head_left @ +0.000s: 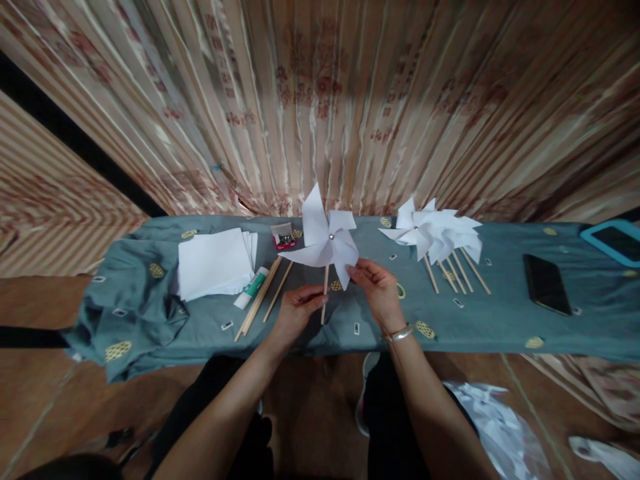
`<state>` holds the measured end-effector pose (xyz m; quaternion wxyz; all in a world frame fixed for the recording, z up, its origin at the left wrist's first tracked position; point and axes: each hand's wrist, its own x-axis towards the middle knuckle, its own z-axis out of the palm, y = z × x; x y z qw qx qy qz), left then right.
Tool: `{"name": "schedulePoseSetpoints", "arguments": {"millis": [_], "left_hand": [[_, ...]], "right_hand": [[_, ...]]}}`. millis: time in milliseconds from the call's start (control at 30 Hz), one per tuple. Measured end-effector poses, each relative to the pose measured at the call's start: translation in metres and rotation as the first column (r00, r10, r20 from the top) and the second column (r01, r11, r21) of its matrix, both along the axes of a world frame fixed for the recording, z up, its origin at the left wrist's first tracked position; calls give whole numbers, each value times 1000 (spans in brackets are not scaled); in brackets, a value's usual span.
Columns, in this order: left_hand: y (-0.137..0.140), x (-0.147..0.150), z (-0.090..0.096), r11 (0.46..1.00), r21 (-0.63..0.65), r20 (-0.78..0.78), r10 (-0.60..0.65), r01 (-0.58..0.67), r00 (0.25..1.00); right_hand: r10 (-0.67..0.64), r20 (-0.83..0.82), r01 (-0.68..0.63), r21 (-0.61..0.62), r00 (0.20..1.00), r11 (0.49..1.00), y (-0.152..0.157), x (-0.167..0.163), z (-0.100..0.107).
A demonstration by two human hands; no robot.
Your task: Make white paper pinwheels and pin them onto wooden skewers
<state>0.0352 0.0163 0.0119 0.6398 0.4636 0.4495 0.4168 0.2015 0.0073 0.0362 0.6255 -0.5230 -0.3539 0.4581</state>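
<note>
A white paper pinwheel (320, 237) with a shiny pin at its centre stands upright on a thin wooden stick, in front of me over the table. My left hand (299, 310) pinches the stick below the blades, thumb and fingers closed on it. With thumb and fingers, my right hand (376, 288) grips the tip of the lower right blade. Left of the pinwheel lie loose wooden sticks (260, 300), a glue stick (251, 288) with a green label and a small open red box (283, 237) of metal pins. A stack of white paper (215, 263) sits farther left.
Several finished pinwheels (435, 230) lie overlapping at the right. Beyond them are a black phone (547, 283) and a blue-framed device (613, 241). A grey-green cloth (390, 330) covers the table. Curtains (320, 100) hang behind it. A plastic bag of white paper pieces (500, 427) is on the floor.
</note>
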Motion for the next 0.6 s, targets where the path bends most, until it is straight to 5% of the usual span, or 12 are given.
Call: {"name": "schedulePoseSetpoints", "arguments": {"millis": [400, 600], "left_hand": [[0, 1, 2, 999, 27, -13, -47, 47, 999], [0, 3, 2, 1000, -16, 26, -17, 17, 1000]], "right_hand": [[121, 44, -121, 0, 992, 993, -3, -11, 3], [116, 286, -131, 36, 951, 991, -8, -13, 6]]}}
